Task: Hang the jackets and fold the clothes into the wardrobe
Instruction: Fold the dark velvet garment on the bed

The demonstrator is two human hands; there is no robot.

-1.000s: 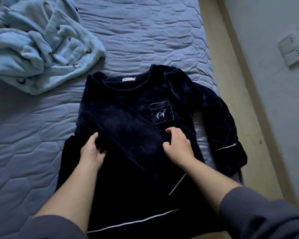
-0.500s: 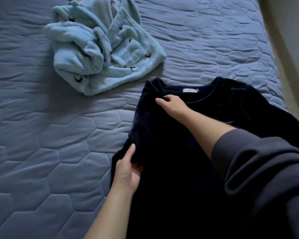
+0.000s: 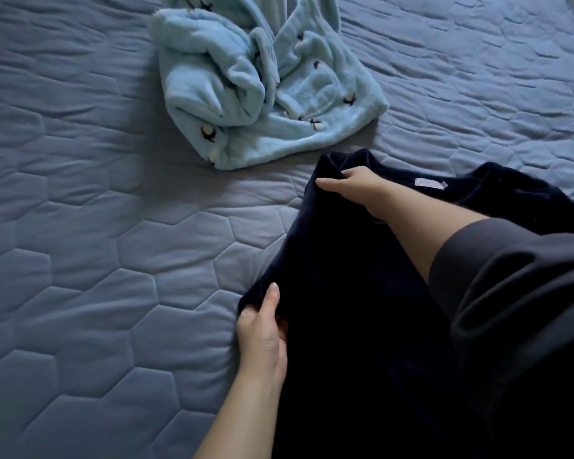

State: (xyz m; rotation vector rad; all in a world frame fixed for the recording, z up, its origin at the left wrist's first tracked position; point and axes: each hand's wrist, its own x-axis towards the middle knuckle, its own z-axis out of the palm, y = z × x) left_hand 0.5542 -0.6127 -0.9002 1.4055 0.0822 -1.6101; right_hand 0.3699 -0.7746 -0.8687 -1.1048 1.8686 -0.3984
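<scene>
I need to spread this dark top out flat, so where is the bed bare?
Widest bare bed cover: left of the navy top, below the light blue fleece. A second patch lies right of the fleece, beyond the top. Crowded: the narrow gap between fleece and top, where the right hand grips the shoulder and the left hand its side edge.

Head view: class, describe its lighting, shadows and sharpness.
Head view: dim, bluish light; the navy top is nearly black, its folds lost; the pale blue fleece casts a soft shadow on the quilted cover; no glare; no obvious motion blur.
</scene>
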